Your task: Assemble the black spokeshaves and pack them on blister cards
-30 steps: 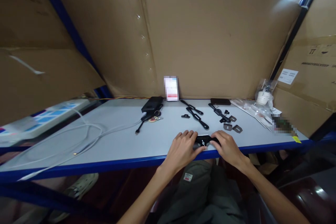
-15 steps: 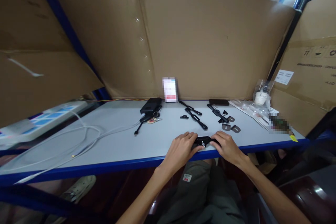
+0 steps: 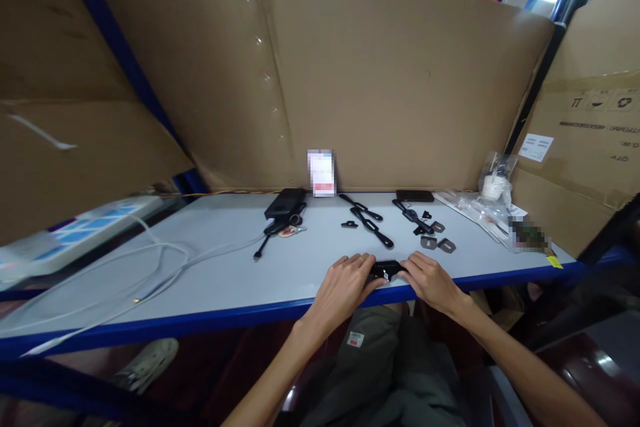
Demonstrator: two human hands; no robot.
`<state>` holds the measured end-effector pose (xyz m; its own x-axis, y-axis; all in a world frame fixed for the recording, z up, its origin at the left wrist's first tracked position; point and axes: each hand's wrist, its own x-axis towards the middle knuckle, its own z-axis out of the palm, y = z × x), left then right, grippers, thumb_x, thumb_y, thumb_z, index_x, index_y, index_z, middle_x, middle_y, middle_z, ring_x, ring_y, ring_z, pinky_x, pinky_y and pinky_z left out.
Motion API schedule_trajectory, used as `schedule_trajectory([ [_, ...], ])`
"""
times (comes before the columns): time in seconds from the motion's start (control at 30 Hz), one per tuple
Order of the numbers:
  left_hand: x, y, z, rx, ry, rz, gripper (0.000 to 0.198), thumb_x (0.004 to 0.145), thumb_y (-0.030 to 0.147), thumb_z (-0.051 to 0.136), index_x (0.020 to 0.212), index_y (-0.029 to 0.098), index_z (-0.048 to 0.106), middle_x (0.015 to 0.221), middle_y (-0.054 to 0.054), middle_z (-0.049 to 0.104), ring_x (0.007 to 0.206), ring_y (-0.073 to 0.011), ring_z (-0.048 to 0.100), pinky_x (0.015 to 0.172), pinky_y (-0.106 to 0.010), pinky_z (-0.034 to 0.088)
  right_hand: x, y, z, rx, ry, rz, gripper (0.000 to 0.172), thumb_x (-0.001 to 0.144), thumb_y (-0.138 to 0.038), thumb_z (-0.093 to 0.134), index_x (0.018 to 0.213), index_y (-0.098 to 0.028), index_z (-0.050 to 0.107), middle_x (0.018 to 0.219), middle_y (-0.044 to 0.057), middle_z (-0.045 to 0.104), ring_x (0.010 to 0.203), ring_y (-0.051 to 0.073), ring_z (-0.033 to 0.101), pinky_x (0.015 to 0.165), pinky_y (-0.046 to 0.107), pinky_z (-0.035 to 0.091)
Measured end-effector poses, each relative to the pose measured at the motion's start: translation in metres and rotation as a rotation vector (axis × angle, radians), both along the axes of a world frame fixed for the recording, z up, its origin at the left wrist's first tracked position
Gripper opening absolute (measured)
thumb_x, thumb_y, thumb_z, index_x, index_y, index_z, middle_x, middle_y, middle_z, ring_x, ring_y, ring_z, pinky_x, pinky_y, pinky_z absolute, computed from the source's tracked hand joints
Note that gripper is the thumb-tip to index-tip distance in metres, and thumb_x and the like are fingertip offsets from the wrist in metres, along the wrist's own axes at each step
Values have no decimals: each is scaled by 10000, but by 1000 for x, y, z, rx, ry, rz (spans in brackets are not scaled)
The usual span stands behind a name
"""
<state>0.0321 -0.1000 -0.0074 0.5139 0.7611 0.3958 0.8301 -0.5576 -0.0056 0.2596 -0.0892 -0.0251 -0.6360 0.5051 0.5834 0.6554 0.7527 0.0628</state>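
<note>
A flat black bracket [image 3: 386, 271] with small holes lies at the table's front edge, gripped at both ends. My left hand [image 3: 343, 283] is curled round its left end and my right hand [image 3: 431, 280] round its right end. Most of the bracket is hidden under my fingers. Beyond my hands lie long black brackets [image 3: 373, 221], another black bracket [image 3: 413, 215] and a few small grey metal plates [image 3: 437, 242].
Grey table [image 3: 210, 277] with a blue front edge, walled by cardboard [image 3: 380, 80]. White cables [image 3: 165, 260] and a power strip [image 3: 75, 233] at left. Black adapter [image 3: 286, 203], a card [image 3: 321, 173], a black phone [image 3: 415, 195], plastic bags [image 3: 493, 187] at right.
My hands and the bracket have stayed together at the table edge. The view has shifted slightly, so everything sits a little lower and to the left.
</note>
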Motion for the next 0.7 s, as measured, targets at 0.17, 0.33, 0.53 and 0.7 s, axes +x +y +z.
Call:
schedule_trajectory([
  [0.17, -2, 2, -4, -10, -6, -51, 228, 973, 417, 563, 983, 190, 548, 918, -49, 676, 827, -251, 642, 737, -358, 418, 0, -1, -1, 2, -4, -2, 224, 1029, -225, 427, 911, -160, 606, 826, 90, 622, 796, 241, 592, 713, 375, 521],
  [0.33, -3, 3, -5, -14, -38, -59, 229, 962, 410, 582, 1015, 188, 570, 975, -67, 676, 890, -265, 635, 770, -374, 432, 0, -2, 2, -50, 29, -5, 175, 1018, -214, 459, 955, -150, 609, 863, 91, 628, 826, 239, 606, 732, 376, 534],
  [0.53, -4, 1, -2, -38, -111, -48, 198, 926, 348, 625, 1032, 187, 584, 992, -78, 651, 948, -279, 612, 807, -385, 453, 3, 0, 9, -116, 73, 1, 103, 984, -163, 525, 1036, -167, 614, 917, 68, 634, 856, 213, 621, 756, 346, 543],
  [0.7, -6, 4, -3, -69, -120, -58, 126, 998, 268, 487, 1060, 195, 569, 997, -66, 645, 934, -247, 608, 790, -357, 458, 3, 1, 7, -130, 93, -23, 119, 984, -162, 512, 1037, -160, 618, 934, 85, 631, 883, 236, 615, 793, 386, 543],
])
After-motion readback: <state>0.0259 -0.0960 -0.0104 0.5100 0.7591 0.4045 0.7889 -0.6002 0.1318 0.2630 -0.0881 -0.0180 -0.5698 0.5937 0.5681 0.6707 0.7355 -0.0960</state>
